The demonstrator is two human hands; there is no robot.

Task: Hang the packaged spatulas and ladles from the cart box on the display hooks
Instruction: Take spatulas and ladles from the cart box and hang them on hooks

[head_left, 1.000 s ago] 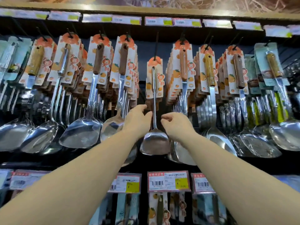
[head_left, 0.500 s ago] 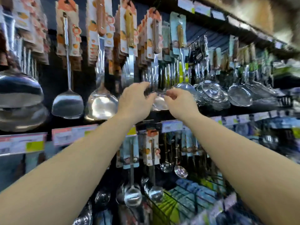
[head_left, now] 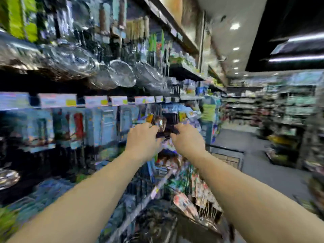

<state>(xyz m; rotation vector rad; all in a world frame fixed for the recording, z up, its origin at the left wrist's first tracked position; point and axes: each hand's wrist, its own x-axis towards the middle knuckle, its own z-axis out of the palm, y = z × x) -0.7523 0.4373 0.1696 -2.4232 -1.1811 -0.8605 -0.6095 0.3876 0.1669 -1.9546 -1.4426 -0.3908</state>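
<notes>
Here, in the head view, we see the left hand (head_left: pixel 142 137) and right hand (head_left: pixel 188 139) raised side by side; blur hides whether their fingers hold anything. The packaged utensils (head_left: pixel 198 199) stand in the cart box (head_left: pixel 201 227), below and slightly right of both hands, handles roughly upright. We judge the right hand nearer, so the next reach goes downward.

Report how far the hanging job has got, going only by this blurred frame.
Done: nothing can be confirmed here; the hooks with hanging utensils are blurred.
In hand: left hand and right hand are raised together in front of the shelves; whether they hold anything is unclear.
Left: packaged utensils still stand in the cart box lower right.
</notes>
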